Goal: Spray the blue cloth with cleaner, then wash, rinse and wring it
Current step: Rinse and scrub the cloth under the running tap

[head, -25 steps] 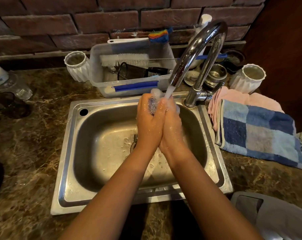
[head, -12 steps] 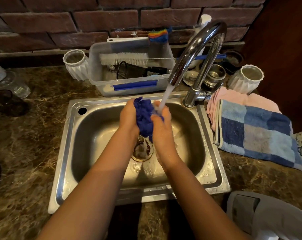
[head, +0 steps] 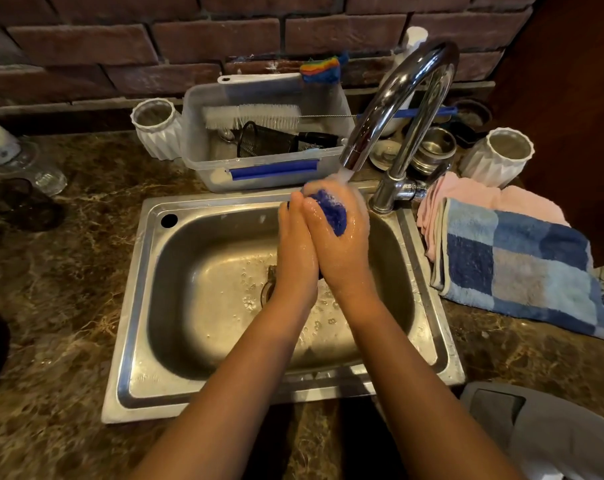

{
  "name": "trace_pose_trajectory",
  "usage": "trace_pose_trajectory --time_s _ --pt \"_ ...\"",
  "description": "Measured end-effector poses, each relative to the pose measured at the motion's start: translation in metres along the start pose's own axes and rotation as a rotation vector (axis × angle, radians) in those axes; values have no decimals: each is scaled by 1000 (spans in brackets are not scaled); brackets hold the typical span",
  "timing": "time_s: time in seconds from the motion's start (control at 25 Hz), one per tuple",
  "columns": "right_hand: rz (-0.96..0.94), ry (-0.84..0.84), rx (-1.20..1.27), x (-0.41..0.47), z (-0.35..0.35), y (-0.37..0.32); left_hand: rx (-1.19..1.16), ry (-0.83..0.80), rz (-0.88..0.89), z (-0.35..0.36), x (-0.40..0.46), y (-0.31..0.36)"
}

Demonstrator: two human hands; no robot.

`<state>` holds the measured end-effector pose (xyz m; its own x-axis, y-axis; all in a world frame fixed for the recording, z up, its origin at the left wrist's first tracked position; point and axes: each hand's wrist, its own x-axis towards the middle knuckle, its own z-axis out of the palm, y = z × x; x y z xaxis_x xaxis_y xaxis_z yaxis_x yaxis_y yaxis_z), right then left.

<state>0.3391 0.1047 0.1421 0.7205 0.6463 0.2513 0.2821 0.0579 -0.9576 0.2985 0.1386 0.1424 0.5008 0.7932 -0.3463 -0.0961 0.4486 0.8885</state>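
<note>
1. I'm looking down over the steel sink [head: 131, 306], and both of my hands are up at its far edge, right under the tap's spout.
2. My left hand [head: 295, 251] and right hand [head: 342, 244] are pressed together side to side, wet and shiny, with the blue cloth [head: 333, 211] bunched between them.
3. Grip check: both hands are clenched around that cloth. Only a crumpled blue patch shows near my right fingertips, and a dark sliver peeks out low between the palms.
4. Water is running from the faucet [head: 397, 109] straight onto the top of my right hand and the cloth, frothing white where it lands.
5. Droplets and small bubbles are scattered over the basin floor around the drain [head: 270, 271], which my left wrist half hides.
6. Behind the sink sits a clear plastic tub [head: 203, 161] with a white bottle brush [head: 252, 116] lying across it and a black mesh strainer inside.
7. A white ribbed cup [head: 156, 133] stands to the left of the tub, and another ribbed cup [head: 501, 157] stands to the right, past the faucet.
8. On the counter to the right, a blue checked towel [head: 515, 268] lies folded over a pink cloth [head: 473, 195], just beside the sink's rim.
</note>
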Motion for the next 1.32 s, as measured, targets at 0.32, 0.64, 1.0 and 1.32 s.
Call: trace_pose_trajectory --time_s 0.32,0.64,1.0,1.32 --pt "460 48 -117 21 -2 -10 618 110 321 -5 -1 8" --pt "1047 -110 556 31 -30 14 349 3 153 -34 11 4" --pt "840 27 645 6 4 -8 744 45 555 -8 -4 -8" --pt "647 -54 -88 -10 11 17 1209 47 580 -13 21 -5"
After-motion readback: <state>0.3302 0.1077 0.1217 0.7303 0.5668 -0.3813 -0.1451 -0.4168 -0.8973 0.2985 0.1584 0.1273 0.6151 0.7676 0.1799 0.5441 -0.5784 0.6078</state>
